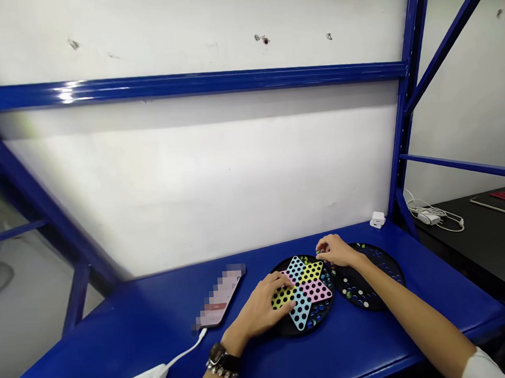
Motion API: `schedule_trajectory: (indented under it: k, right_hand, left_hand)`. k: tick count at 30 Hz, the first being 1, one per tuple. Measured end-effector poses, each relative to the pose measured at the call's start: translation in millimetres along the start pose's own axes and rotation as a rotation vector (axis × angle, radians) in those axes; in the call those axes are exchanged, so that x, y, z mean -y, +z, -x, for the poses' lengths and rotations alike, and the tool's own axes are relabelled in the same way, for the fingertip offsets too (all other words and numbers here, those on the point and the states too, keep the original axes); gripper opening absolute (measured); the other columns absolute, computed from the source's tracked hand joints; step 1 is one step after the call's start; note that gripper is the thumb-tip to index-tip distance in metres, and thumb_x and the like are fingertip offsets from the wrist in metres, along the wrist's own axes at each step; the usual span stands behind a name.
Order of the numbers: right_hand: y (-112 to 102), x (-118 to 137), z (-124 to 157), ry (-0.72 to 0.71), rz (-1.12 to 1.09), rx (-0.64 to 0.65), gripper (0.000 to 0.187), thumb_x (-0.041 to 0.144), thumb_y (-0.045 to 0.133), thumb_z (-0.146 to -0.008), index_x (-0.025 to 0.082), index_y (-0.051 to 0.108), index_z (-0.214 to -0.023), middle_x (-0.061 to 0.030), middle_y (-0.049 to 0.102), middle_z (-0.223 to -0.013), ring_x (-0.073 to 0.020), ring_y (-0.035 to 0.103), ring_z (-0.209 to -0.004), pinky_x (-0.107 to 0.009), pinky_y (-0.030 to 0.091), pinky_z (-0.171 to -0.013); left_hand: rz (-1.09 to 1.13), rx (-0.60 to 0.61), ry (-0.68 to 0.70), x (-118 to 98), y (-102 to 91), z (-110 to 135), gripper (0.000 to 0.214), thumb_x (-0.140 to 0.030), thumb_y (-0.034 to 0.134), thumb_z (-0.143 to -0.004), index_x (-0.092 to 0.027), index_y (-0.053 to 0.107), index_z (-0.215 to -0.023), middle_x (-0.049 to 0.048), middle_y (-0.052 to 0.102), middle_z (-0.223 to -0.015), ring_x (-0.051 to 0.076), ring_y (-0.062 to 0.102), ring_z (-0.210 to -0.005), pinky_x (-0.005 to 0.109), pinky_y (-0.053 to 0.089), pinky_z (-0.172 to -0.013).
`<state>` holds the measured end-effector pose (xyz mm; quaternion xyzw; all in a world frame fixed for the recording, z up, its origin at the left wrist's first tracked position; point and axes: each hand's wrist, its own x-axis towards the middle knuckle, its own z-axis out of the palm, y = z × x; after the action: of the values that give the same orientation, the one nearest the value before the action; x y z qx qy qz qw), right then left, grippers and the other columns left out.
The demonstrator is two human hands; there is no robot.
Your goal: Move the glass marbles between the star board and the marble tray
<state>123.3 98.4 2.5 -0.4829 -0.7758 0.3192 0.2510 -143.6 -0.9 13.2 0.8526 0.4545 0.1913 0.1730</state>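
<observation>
A round black game board [304, 323] with a star of yellow, pink and light-blue holed panels lies on the blue shelf. My left hand [259, 310] rests on its left edge, fingers curled against the board, a watch on the wrist. My right hand [336, 251] hovers over the board's far right rim, fingertips pinched together on something small that looks like a marble. A second black round tray [379, 264] holding several marbles sits just right of the board, under my right forearm.
A phone [222, 296] with a white cable lies left of the board. A white charger plug [377, 220] stands near the wall. Blue rack uprights [405, 119] frame the shelf. A black table [483, 239] with white cables is at the right.
</observation>
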Motion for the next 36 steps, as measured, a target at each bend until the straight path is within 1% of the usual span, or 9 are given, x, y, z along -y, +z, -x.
schedule_trajectory:
  k: [5, 8, 11, 17, 20, 22, 27, 30, 36]
  right_hand:
    - [26.7, 6.7, -19.5, -0.079, 0.177, 0.021, 0.017, 0.030, 0.067, -0.078, 0.014, 0.073, -0.083, -0.0081, 0.070, -0.081, -0.0191, 0.063, -0.076, -0.027, 0.046, -0.064]
    - [28.8, 4.6, -17.7, -0.093, 0.174, 0.006, 0.020, 0.031, 0.062, -0.082, 0.015, 0.073, -0.088, -0.0092, 0.071, -0.086, -0.0197, 0.063, -0.079, -0.027, 0.046, -0.067]
    - [13.8, 1.0, -11.7, -0.087, 0.135, -0.056, 0.024, 0.031, 0.056, -0.086, 0.015, 0.073, -0.091, -0.0105, 0.072, -0.094, -0.0205, 0.064, -0.084, -0.028, 0.046, -0.072]
    - [-45.0, -24.3, 9.8, 0.013, 0.013, -0.169, 0.037, 0.043, 0.047, -0.089, 0.015, 0.072, -0.091, -0.0078, 0.072, -0.090, -0.0200, 0.062, -0.077, -0.030, 0.047, -0.072]
    - [-69.7, -45.6, 24.1, 0.068, -0.064, -0.131, 0.043, 0.052, 0.050, -0.087, 0.015, 0.071, -0.091, -0.0085, 0.071, -0.094, -0.0170, 0.060, -0.069, -0.029, 0.048, -0.067]
    - [-79.1, -57.4, 30.7, 0.097, -0.080, -0.098, 0.044, 0.053, 0.053, -0.085, 0.014, 0.071, -0.092, -0.0084, 0.070, -0.093, -0.0150, 0.059, -0.065, -0.028, 0.048, -0.065]
    - [-79.8, -72.9, 32.2, 0.128, 0.074, 0.019, 0.032, 0.043, 0.070, -0.072, 0.015, 0.072, -0.087, -0.0077, 0.070, -0.088, -0.0187, 0.062, -0.076, -0.027, 0.047, -0.067]
    - [-74.8, -78.2, 29.7, 0.166, 0.137, 0.083, 0.035, 0.038, 0.080, -0.060, 0.016, 0.071, -0.085, -0.0072, 0.070, -0.089, -0.0212, 0.063, -0.084, -0.027, 0.047, -0.068]
    - [-66.9, -78.3, 28.7, 0.160, 0.106, 0.186, 0.027, 0.032, 0.080, -0.058, 0.016, 0.069, -0.078, -0.0045, 0.068, -0.080, -0.0176, 0.062, -0.070, -0.025, 0.045, -0.059]
  left_hand:
    - [-0.026, 0.000, -0.014, -2.4, -1.1, 1.2, 0.030, -0.046, 0.060, -0.086, -0.025, 0.064, -0.107, 0.0064, 0.062, -0.120, 0.026, 0.057, -0.112, 0.041, 0.045, -0.100]
    - [-0.043, -0.005, -0.018, -2.5, -0.9, 1.8, 0.031, -0.046, 0.061, -0.085, -0.025, 0.065, -0.108, 0.0058, 0.062, -0.122, 0.027, 0.058, -0.112, 0.040, 0.046, -0.099]
    - [-0.043, -0.006, -0.009, -2.3, -1.0, 1.7, 0.031, -0.046, 0.061, -0.085, -0.025, 0.064, -0.108, 0.0059, 0.062, -0.122, 0.027, 0.058, -0.112, 0.040, 0.046, -0.099]
    - [-0.039, -0.005, -0.021, -3.3, -2.1, 1.8, 0.031, -0.047, 0.062, -0.085, -0.026, 0.064, -0.108, 0.0058, 0.062, -0.122, 0.026, 0.057, -0.114, 0.041, 0.045, -0.101]
    - [-0.027, 0.003, -0.024, -2.9, -1.4, 1.7, 0.030, -0.046, 0.062, -0.085, -0.026, 0.064, -0.108, 0.0057, 0.062, -0.122, 0.026, 0.056, -0.115, 0.041, 0.044, -0.102]
    - [-0.023, 0.005, -0.018, -1.9, -0.6, 1.5, 0.029, -0.044, 0.062, -0.086, -0.026, 0.064, -0.107, 0.0050, 0.062, -0.122, 0.026, 0.056, -0.116, 0.040, 0.043, -0.103]
    - [-0.049, -0.018, -0.004, 0.8, 0.0, 1.4, 0.027, -0.043, 0.061, -0.086, -0.027, 0.065, -0.107, 0.0040, 0.062, -0.125, 0.026, 0.057, -0.116, 0.039, 0.045, -0.102]
    - [-0.070, -0.015, -0.002, 1.5, -0.2, 1.6, 0.028, -0.044, 0.060, -0.086, -0.027, 0.065, -0.108, 0.0039, 0.062, -0.124, 0.026, 0.057, -0.115, 0.038, 0.046, -0.100]
    - [-0.063, -0.016, 0.010, 4.2, 0.5, 2.4, 0.030, -0.046, 0.059, -0.087, -0.027, 0.065, -0.109, 0.0049, 0.062, -0.125, 0.026, 0.057, -0.115, 0.039, 0.046, -0.100]
